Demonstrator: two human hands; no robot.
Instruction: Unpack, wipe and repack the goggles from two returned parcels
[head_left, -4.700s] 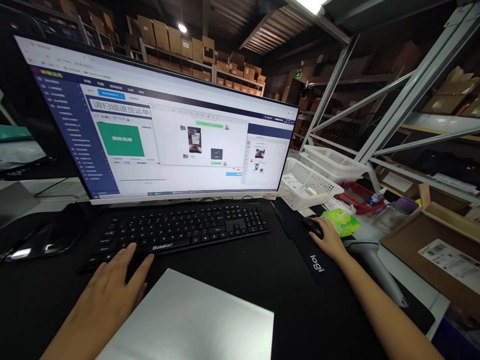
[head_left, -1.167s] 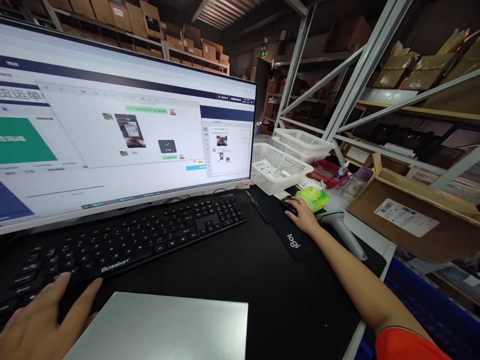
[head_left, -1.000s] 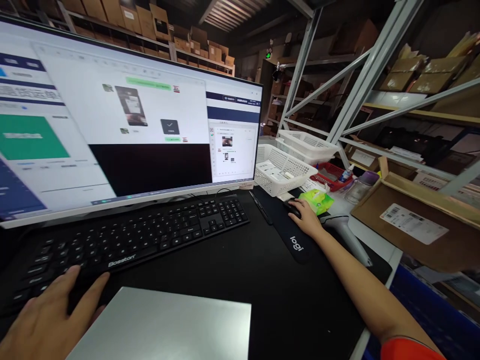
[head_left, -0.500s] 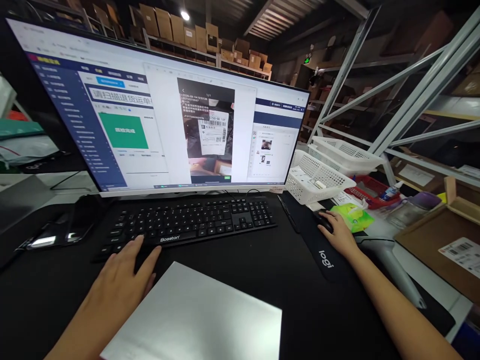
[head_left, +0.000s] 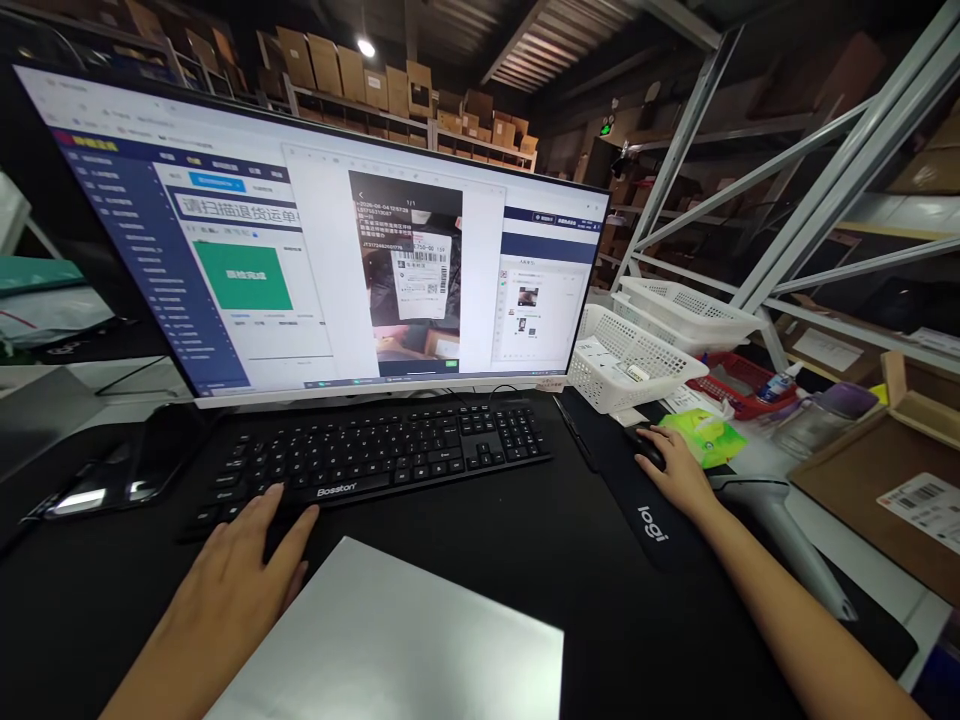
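My left hand [head_left: 236, 565] rests with fingers apart at the front left edge of a black keyboard [head_left: 390, 455]. My right hand [head_left: 679, 470] is curled over a dark computer mouse [head_left: 646, 450] on a black mouse pad [head_left: 630, 515] marked "logi". Between my arms, close to me, lies a flat silvery-white rectangular thing [head_left: 420, 640]; its near end is cut off by the frame. Behind the keyboard stands a large monitor [head_left: 322, 270], its screen showing a photo of a shipping label and a green panel.
Right of the mouse are a green packet [head_left: 705, 437], a grey handheld scanner [head_left: 787, 540], white baskets [head_left: 637, 375], a red basket [head_left: 739, 390] and a cardboard box [head_left: 892, 480]. A pen [head_left: 576, 432] lies beside the keyboard. A phone [head_left: 112, 480] lies at left.
The view has tilted slightly, so the monitor and keyboard sit a little lower in the picture. Both hands keep their places at the keyboard and on the mouse.
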